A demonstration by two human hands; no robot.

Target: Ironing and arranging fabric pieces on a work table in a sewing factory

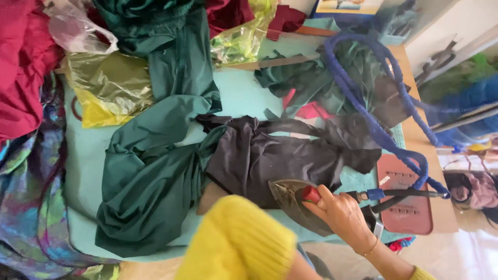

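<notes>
My right hand grips the handle of a steam iron with a red knob, its pointed sole resting on a dark grey cloth. That cloth joins a dark green garment, both spread on a light teal ironing surface. My left arm in a yellow sleeve reaches in from below. Only a small part of my left hand shows at the lower edge of the grey cloth, and its fingers are hidden.
A blue-wrapped cord loops from the iron across the right side. A reddish iron rest lies at right. Green and pink scraps, plastic bags, red cloth and patterned cloth crowd the back and left.
</notes>
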